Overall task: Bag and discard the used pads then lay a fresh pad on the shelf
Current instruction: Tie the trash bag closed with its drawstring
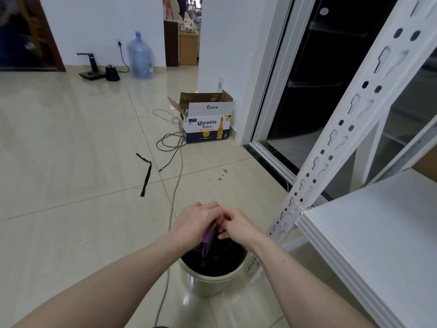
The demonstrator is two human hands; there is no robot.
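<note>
Head view: left hand (pixel 197 221) and right hand (pixel 237 224), fingers curled, pinching a purple bag (pixel 209 237) above the near bin (pixel 208 284). Best release directly over the black liner. Right shelf (pixel 378 233) lies bare.

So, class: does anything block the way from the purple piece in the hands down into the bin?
Nothing visible does. Both hands, left and right, hold the purple piece directly above the bin, whose black-lined mouth is open.
</note>
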